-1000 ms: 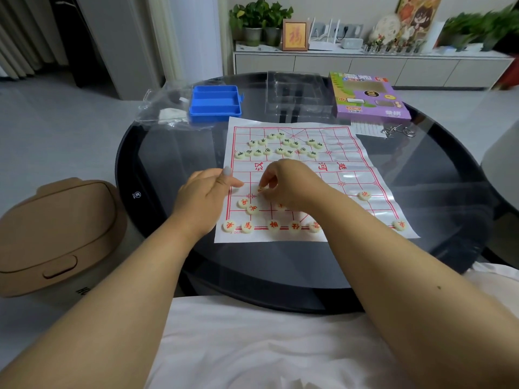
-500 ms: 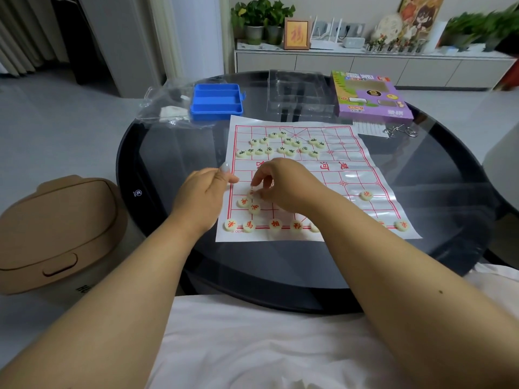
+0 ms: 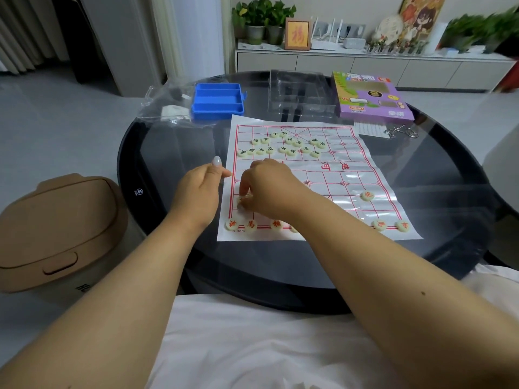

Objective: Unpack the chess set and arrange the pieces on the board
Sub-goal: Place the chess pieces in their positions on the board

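Head view: my right hand (image 3: pixel 269 189) curls down over red pieces (image 3: pixel 243 204) near the paper board (image 3: pixel 373 175) edge; whether it pinches one I cannot tell. Left hand (image 3: pixel 198 192), loosely fisted just beside, could drag the sheet, scattering the black pieces (image 3: pixel 280 146) beyond.

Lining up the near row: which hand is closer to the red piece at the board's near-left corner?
Left. The left hand sits just above-left of the corner red piece; the right hand works farther right over the board.
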